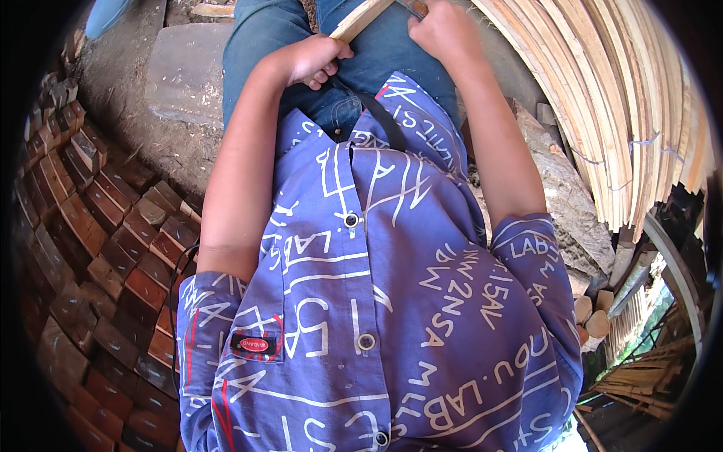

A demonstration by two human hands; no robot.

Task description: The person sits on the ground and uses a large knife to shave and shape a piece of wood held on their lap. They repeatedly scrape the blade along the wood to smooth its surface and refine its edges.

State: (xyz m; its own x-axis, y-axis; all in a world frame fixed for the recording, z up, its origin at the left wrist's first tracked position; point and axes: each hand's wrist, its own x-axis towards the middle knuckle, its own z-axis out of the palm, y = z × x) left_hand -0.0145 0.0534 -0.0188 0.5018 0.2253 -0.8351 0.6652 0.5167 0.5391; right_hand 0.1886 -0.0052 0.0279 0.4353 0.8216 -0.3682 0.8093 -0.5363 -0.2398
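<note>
My left hand (pixel 312 62) is closed at the near end of a pale wooden strip (pixel 360 20), which slants up and right over my lap and runs out of the top of the view. To the right, my right hand (pixel 446 34) is wrapped round a brown wooden handle (pixel 413 7). What the handle belongs to is cut off at the top edge, so its kind cannot be told. Both hands are above my jeans (pixel 260 47).
Stacked reddish-brown wood blocks (pixel 105 275) fill the left side. Long pale wooden strips (pixel 602 90), tied in bundles, stand at the right, with rough wood (pixel 561 200) beside them. A flat grey slab (pixel 184 71) lies on the dirt floor (pixel 113 83).
</note>
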